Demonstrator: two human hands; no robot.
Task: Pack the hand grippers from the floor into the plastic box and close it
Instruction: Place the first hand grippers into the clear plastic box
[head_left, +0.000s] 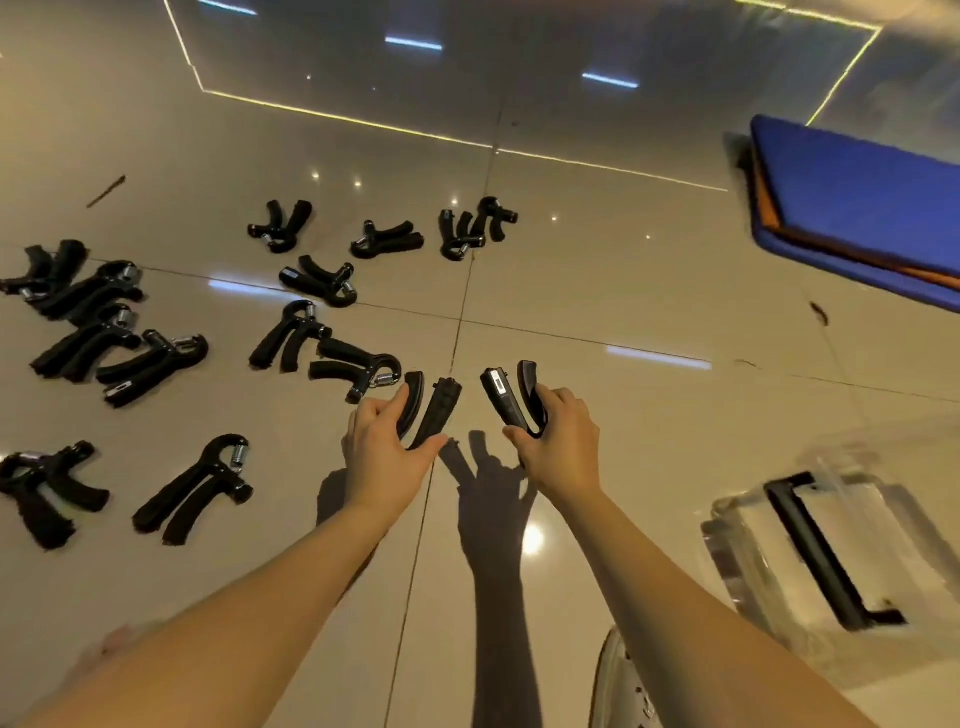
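Several black hand grippers (317, 280) with steel springs lie scattered over the glossy tiled floor (597, 270), mostly at the left and centre. My left hand (384, 452) holds one black hand gripper (434, 410) above the floor, its two handles pointing away from me. My right hand (563, 441) grips another hand gripper (511, 397) the same way, handles up. The clear plastic box (831, 561) with a black handle (815, 545) sits on the floor at the lower right, to the right of my right forearm.
A folded blue and orange mat (857, 208) lies at the far right. My white shoe (621, 686) shows at the bottom edge. A thin brown stick (106, 191) lies at the far left. Bare tiles stretch between the hand grippers and the mat.
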